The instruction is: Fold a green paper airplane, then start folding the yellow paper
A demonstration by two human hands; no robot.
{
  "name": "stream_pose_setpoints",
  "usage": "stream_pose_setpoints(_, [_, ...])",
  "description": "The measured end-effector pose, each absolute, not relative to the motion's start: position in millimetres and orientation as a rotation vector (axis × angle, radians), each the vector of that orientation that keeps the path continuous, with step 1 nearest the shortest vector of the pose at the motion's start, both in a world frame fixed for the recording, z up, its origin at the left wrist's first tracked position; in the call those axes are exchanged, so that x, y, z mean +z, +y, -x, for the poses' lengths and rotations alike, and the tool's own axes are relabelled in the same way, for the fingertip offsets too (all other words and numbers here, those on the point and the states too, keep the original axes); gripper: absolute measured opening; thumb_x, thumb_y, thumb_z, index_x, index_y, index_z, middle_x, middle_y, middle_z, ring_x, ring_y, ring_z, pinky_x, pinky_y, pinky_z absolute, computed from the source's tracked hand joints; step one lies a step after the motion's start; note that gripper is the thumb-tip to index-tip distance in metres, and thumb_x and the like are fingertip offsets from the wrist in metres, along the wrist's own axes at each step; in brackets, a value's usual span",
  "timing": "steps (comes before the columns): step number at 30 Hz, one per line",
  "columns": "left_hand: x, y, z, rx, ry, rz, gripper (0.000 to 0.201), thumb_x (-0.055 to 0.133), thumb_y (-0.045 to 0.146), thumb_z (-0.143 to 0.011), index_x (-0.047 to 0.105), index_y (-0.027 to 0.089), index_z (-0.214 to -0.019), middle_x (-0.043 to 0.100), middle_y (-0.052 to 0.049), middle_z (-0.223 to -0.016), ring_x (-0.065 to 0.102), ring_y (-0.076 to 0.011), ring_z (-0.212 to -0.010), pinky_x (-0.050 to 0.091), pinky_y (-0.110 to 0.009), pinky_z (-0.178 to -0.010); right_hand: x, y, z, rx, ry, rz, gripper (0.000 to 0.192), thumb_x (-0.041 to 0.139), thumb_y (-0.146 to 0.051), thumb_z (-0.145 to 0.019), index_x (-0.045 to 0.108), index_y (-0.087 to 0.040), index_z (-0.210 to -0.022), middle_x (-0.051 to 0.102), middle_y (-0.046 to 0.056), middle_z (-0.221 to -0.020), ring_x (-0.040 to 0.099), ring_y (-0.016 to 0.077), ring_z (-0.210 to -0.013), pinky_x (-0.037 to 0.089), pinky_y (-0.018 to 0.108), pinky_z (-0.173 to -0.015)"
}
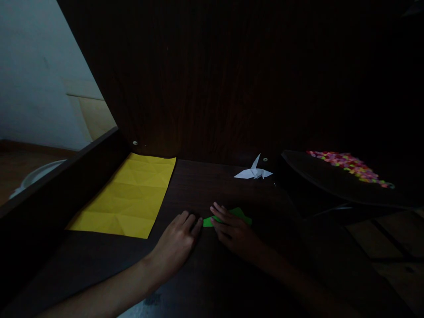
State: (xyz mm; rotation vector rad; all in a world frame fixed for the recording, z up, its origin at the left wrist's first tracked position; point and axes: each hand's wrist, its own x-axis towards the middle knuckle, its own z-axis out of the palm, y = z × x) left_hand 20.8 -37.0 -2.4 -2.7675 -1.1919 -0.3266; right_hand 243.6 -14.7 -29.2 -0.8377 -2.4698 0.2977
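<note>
A small green folded paper (244, 215) lies on the dark wooden table between my hands. My left hand (179, 238) is closed, with its fingers curled and their tips at the paper's narrow left end. Over the middle of the green paper rests my right hand (237, 234), its fingers stretched and slightly apart, pressing it against the tabletop. Part of the paper is hidden under these fingers. Beyond the right hand sits a white origami crane (253, 173) with one pointed part sticking up.
A creased yellow paper sheet (132, 198) lies flat on the left, beside a raised wooden side edge (66, 170). A tall dark panel (198, 79) rises at the back. To the right, a dark surface carries a strip of small colourful pieces (353, 167).
</note>
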Motion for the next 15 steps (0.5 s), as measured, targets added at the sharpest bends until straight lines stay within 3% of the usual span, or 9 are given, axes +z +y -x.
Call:
stream_pose_setpoints(3, [-6,-34,-23,-0.389,-1.157,2.862,0.023,0.049,0.005,-0.088,0.061,0.008,-0.107,0.059,-0.010,-0.090,0.053,-0.0227,-0.081,0.051,-0.036,-0.075,-30,-14,-244,0.327,-2.445,0.836,0.038,0.051,-0.010,-0.089,0.061,-0.019,-0.125,0.057,0.012,-0.134,0.046,0.0253,-0.131,0.045,0.049,-0.105])
stream_pose_setpoints(7, [-8,-32,-24,-0.378,-1.108,2.903,0.027,0.049,0.003,-0.087,0.058,0.010,-0.111,0.059,-0.010,-0.092,0.054,-0.0233,-0.084,0.052,-0.037,-0.077,-27,-14,-243,0.315,-2.401,0.864,0.033,0.051,-0.014,-0.091,0.065,-0.021,-0.120,0.066,0.009,-0.123,0.061,0.0226,-0.116,0.052,0.043,-0.100])
stream_pose_setpoints(12, [-7,-27,-24,-0.323,-1.097,2.897,0.042,0.050,0.003,-0.086,0.048,0.007,-0.127,0.059,-0.011,-0.099,0.055,-0.0245,-0.090,0.051,-0.038,-0.080,-22,-15,-240,0.231,-2.364,0.849,0.027,0.048,-0.016,-0.094,0.070,-0.018,-0.110,0.071,0.009,-0.110,0.065,0.0216,-0.106,0.057,0.039,-0.092])
stream_pose_setpoints(15, [-7,-23,-24,-0.323,-1.065,2.925,0.036,0.047,0.004,-0.088,0.050,0.007,-0.124,0.059,-0.012,-0.099,0.056,-0.0243,-0.090,0.051,-0.038,-0.079,-17,-15,-238,0.215,-2.395,0.827,0.024,0.049,-0.014,-0.093,0.069,-0.017,-0.106,0.072,0.009,-0.105,0.065,0.0212,-0.101,0.059,0.036,-0.086])
